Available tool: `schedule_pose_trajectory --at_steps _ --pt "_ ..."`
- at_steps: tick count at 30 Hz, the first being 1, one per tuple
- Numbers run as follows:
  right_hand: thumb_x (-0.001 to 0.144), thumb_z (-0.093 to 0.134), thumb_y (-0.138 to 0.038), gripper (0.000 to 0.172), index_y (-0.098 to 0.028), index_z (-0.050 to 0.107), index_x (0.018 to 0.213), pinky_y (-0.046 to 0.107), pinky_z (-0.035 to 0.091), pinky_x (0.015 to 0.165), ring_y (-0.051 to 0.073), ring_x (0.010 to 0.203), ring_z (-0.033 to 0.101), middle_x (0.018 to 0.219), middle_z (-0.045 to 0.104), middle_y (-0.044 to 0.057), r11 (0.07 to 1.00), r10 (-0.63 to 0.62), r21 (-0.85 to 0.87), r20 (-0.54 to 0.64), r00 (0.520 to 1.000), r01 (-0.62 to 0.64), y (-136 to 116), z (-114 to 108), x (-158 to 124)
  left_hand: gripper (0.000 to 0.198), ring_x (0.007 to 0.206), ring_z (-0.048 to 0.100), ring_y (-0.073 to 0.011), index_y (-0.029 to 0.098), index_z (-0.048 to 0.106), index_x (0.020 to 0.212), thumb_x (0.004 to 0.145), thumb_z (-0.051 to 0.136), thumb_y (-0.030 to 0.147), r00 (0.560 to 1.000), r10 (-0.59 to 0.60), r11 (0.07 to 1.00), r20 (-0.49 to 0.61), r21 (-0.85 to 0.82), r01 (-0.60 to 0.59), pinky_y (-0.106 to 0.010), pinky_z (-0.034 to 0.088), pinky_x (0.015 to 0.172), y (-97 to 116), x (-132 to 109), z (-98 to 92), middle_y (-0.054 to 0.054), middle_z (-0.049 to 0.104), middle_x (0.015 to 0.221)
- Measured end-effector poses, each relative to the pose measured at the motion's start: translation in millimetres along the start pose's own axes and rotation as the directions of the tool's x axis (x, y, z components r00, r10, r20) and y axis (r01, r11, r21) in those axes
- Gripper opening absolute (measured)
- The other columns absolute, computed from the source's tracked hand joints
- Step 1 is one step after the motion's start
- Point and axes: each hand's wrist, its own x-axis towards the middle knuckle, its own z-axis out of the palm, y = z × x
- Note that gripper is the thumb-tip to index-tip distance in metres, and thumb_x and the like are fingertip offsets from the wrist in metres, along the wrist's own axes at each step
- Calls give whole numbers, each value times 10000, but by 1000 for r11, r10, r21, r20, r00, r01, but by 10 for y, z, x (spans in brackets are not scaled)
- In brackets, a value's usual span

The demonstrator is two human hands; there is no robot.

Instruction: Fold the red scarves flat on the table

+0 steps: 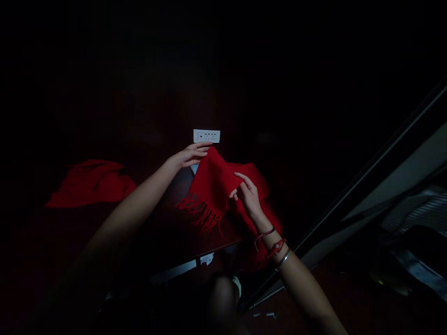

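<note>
A red fringed cloth lies partly on a dark table, one end raised between my two hands, its tassels spread towards the table's front edge. My left hand pinches the cloth's upper left corner. Lower on the right, my right hand grips the cloth's other edge between thumb and fingers. More of the red fabric hangs behind and below my right wrist, over the table's right side.
Another red cloth lies to the left. A white socket panel is just beyond my left hand. The dark table edge runs below the tassels. A pale slanted frame stands at right. Much is dark.
</note>
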Motion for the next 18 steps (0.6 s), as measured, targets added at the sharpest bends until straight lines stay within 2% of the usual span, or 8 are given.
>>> schedule_pose_trajectory --at_steps 2,5,8,10,13,15,17,18 --pt "789 357 -350 410 -130 443 1124 213 327 398 103 391 438 463 529 -28 1000 -20 10 -99 995 21 -30 -161 43 575 927 538 -141 242 468 1129 599 570 44 996 46 999 78 -19 -44 -259 452 760 45 227 171 -36 493 1157" --pt "769 377 -378 379 -156 509 1046 230 370 450 109 446 464 564 564 -11 991 -81 -128 -302 950 44 6 -455 130 569 908 550 -140 236 491 1100 581 582 23 993 10 1000 115 10 -12 -242 458 743 -13 592 403 -50 487 1169" --pt "740 392 -363 336 -163 571 942 267 414 656 141 703 536 819 613 36 937 -207 -349 -490 847 28 121 -753 238 497 838 570 -135 182 521 1040 577 584 11 997 -65 996 47 71 62 -234 464 698 -161 946 620 -80 527 1112" --pt "728 386 -345 314 -160 584 887 274 394 737 153 820 524 906 606 47 910 -239 -415 -550 800 -14 239 -910 298 454 816 572 -136 155 528 1009 582 575 10 997 -77 989 -24 122 80 -242 460 693 -279 1151 754 -94 547 1075" --pt "735 339 -334 285 -155 561 740 244 410 581 132 631 530 695 605 29 938 -72 -307 -630 774 -162 459 -1053 334 399 826 566 -153 130 537 976 591 564 26 995 -56 963 -80 259 75 -270 454 707 -477 1394 920 -108 565 1036" --pt "751 294 -343 299 -165 503 632 215 362 439 107 448 464 490 510 -13 945 85 -180 -671 737 -273 608 -1102 318 383 849 558 -163 113 541 960 587 562 31 996 -30 932 -84 358 58 -284 446 727 -623 1517 1002 -113 575 1012" --pt "763 271 -368 315 -173 467 611 198 315 375 93 372 414 409 420 -46 941 183 -88 -677 713 -325 734 -1133 281 381 869 549 -166 104 548 944 571 566 29 996 -11 908 -83 417 45 -289 436 747 -770 1611 1057 -108 587 981" --pt "764 275 -385 318 -170 473 640 191 307 365 90 366 413 407 406 -53 942 199 -72 -667 718 -329 787 -1145 258 378 872 547 -167 102 553 933 562 572 31 997 -9 900 -82 434 44 -292 433 754 -840 1647 1072 -101 594 962"
